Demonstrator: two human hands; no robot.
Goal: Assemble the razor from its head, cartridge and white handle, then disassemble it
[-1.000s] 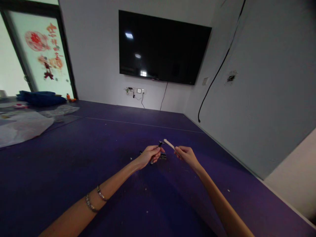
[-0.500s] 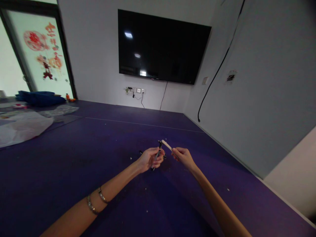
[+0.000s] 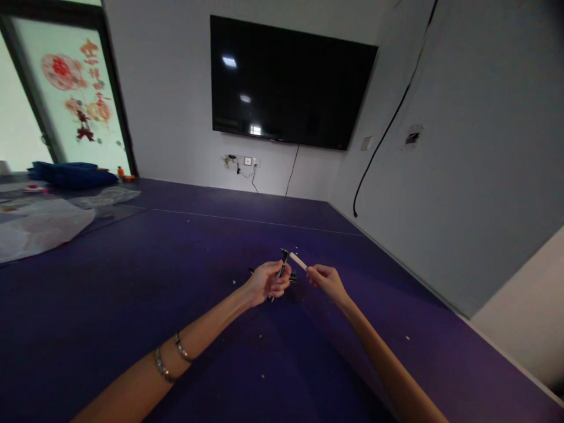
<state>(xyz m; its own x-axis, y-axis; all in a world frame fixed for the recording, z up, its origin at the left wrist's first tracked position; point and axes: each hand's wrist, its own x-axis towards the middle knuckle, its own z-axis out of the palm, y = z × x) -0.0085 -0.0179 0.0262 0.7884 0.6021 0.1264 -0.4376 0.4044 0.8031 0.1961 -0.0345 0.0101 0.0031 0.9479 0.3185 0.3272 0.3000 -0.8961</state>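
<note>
My left hand (image 3: 269, 283) is closed around a slim black-and-grey tool (image 3: 284, 257) with a short crosswise head, held slanting upward. Its exact kind is too small to make out. In my right hand (image 3: 326, 279), thumb and fingers pinch one end of a pale, round-ended stick (image 3: 298, 260). The free end of the stick points up and left, close beside the head of the tool, with a narrow gap showing between them. Behind my left hand lies a small dark object (image 3: 293, 276) on the purple surface (image 3: 198, 282), partly hidden by the fingers.
Small white bits (image 3: 260, 336) are scattered over the purple surface. Clear plastic sheeting (image 3: 48, 226) and a dark blue cloth (image 3: 70, 175) lie at the far left. A black cable (image 3: 374, 150) hangs down the right wall. A television (image 3: 291, 85) hangs on the far wall.
My left hand and the tool have shifted slightly left, widening the gap to the stick. My right hand has hardly moved and both grips are kept.
</note>
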